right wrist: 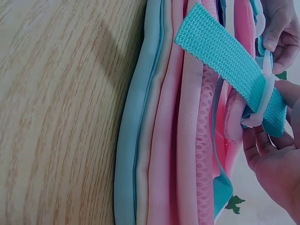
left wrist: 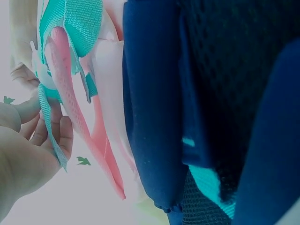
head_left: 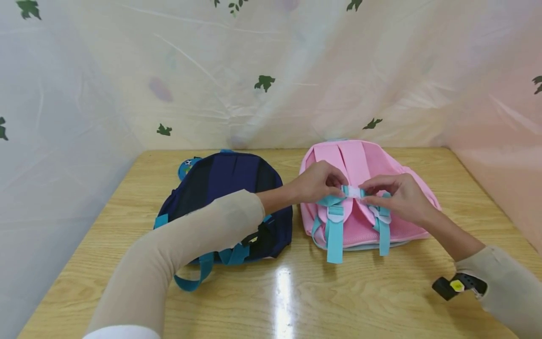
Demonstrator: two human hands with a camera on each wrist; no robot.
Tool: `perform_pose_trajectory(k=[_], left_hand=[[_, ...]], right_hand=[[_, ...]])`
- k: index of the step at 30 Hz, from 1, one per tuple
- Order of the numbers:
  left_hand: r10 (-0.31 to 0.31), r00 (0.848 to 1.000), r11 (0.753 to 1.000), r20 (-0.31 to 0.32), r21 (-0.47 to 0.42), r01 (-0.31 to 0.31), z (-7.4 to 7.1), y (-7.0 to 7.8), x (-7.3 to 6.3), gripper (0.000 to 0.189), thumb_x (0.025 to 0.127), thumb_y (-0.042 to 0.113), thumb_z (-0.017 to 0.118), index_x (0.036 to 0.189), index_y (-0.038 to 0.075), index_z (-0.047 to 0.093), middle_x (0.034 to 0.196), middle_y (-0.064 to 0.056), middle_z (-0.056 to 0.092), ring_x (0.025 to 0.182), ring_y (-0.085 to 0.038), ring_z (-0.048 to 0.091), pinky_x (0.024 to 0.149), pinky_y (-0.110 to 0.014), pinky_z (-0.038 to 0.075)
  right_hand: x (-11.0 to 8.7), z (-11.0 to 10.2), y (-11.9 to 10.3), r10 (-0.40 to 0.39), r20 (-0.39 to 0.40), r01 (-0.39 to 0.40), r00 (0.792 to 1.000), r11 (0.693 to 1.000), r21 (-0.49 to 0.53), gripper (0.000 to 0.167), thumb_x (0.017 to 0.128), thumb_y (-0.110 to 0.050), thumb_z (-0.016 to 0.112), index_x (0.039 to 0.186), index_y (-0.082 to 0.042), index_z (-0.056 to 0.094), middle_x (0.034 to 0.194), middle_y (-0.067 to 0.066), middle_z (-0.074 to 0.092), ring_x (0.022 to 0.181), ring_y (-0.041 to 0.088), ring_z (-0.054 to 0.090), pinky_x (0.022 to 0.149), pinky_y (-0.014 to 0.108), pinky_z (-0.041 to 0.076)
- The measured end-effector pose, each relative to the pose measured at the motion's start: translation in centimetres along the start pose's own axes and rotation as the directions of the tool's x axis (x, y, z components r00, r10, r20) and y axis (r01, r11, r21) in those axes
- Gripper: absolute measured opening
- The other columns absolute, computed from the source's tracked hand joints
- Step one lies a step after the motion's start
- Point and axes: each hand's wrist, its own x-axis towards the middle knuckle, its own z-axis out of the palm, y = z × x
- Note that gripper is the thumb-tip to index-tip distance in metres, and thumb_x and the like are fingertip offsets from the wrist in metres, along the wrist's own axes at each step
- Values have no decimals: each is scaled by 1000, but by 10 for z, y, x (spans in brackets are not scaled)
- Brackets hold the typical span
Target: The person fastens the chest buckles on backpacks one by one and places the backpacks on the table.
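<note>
A pink backpack [head_left: 383, 162] lies on the table with its shoulder straps facing up. Across those straps runs a teal chest strap with a white buckle [head_left: 353, 191] at its middle. My left hand [head_left: 318, 182] pinches the chest strap at the buckle's left side. On the opposite side, my right hand [head_left: 402, 195] pinches it between thumb and fingers. A loose teal strap end [left wrist: 50, 131] hangs past the left fingers in the left wrist view. In the right wrist view, teal webbing [right wrist: 222, 56] with a white adjuster [right wrist: 266, 98] partly covers the right fingers.
A dark navy backpack [head_left: 233, 174] with teal straps lies to the left, under my left forearm. A round blue tag [head_left: 186, 167] shows at its far side. Both bags rest on a wooden table [head_left: 338, 301], with patterned sheeting [head_left: 296, 108] hanging behind and at the sides.
</note>
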Motion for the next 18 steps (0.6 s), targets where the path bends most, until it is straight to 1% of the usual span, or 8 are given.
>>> perform_pose_trajectory(k=[3, 6, 11, 15, 18], left_hand=[[-6, 1000, 1000, -2, -1, 6, 0, 0, 0, 21, 93, 3, 76, 113, -5, 75, 94, -14, 70, 82, -16, 58, 76, -14, 48], [-25, 1000, 1000, 0, 0, 25, 0, 1, 0, 21, 93, 3, 76, 113, -5, 74, 93, -12, 69, 82, -16, 57, 75, -14, 48], [-53, 998, 999, 21, 6, 53, 0, 2, -1, 22, 94, 4, 75, 114, -4, 73, 91, -11, 67, 82, -16, 58, 75, -14, 48], [-55, 997, 998, 49, 23, 54, -2, 1, -3, 22, 95, 2, 74, 115, -4, 72, 95, -13, 69, 86, -18, 62, 77, -14, 50], [-37, 997, 998, 71, 45, 34, -5, 1, -6, 22, 95, 2, 74, 116, -4, 71, 98, -15, 70, 88, -20, 64, 79, -15, 51]], right_hand=[[0, 0, 0, 1, -8, -1, 1000, 1000, 7, 24, 83, 11, 79, 106, 6, 76, 92, -9, 76, 83, 4, 66, 73, 14, 52], [-1, 1, 0, 6, -13, -6, 1000, 1000, 14, 25, 83, 11, 79, 107, 7, 75, 93, -11, 76, 84, 4, 66, 76, 13, 53], [-1, 2, -2, 24, -9, -24, 1000, 999, -25, 27, 83, 8, 81, 109, 4, 76, 95, -10, 76, 85, 6, 65, 78, 14, 52], [-1, 0, -1, 6, -2, -7, 1000, 999, -51, 27, 83, 9, 81, 108, 2, 76, 94, -8, 75, 83, 7, 63, 77, 15, 52], [-3, -1, 1, -7, 8, 8, 1000, 998, -64, 28, 82, 10, 81, 107, 2, 77, 94, -6, 75, 82, 9, 62, 76, 14, 52]])
